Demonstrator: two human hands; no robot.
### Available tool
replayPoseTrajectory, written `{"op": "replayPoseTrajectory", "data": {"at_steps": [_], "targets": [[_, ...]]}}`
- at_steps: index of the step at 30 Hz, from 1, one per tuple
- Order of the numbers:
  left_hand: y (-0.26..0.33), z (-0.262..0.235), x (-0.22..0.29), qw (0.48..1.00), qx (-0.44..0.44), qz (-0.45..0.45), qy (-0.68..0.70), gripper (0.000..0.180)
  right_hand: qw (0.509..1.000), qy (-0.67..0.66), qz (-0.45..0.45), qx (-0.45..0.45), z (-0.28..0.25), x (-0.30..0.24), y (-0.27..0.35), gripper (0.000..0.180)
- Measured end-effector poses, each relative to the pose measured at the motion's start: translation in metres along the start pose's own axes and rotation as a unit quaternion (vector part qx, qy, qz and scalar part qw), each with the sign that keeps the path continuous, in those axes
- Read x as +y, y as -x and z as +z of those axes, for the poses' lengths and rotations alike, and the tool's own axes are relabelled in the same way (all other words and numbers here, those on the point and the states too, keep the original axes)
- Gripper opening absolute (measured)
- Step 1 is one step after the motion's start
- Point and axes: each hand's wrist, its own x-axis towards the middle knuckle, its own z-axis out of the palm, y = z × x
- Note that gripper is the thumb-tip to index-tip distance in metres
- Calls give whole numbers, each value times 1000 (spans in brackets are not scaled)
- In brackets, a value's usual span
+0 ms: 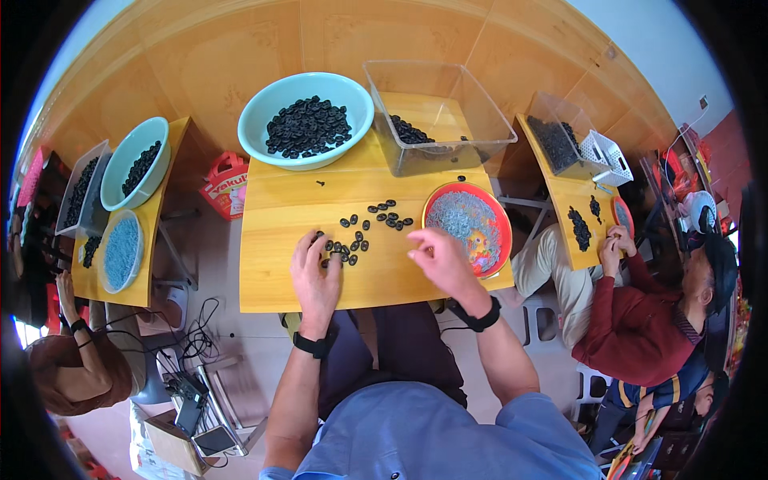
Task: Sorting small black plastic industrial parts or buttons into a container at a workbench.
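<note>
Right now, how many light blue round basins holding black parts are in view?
2: one basin at the back of the person's own table, another basin on the left neighbour's table. Others may be hidden.

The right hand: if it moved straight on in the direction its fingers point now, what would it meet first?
The right hand points left across the wooden table. It would probably first meet the small black ring-shaped parts scattered beside the left hand, though its height above the table is unclear.

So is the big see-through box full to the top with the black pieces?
No, the clear plastic box holds only a small heap of black pieces at its bottom.
</note>
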Motion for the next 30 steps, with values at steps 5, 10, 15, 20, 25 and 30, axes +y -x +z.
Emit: {"op": "replayPoseTrajectory", "data": {"at_steps": [5,10,15,20,25,30], "targets": [[-4,13,15,966,-124,40,-223,89,970,79,-153,172,49,24,-32,59],[-1,17,12,956,-120,40,-265,101,953,271,-5,137,91,4,-61,76],[-2,21,10,957,-155,20,-246,98,969,213,-26,126,108,16,-70,77],[-4,27,-15,962,-123,45,-238,93,981,93,-137,103,136,4,-62,61],[-13,19,7,958,-160,35,-234,94,981,3,-139,136,73,-10,-35,50],[-21,24,23,931,-201,93,-291,74,970,69,-123,198,-22,26,-21,29]]}}
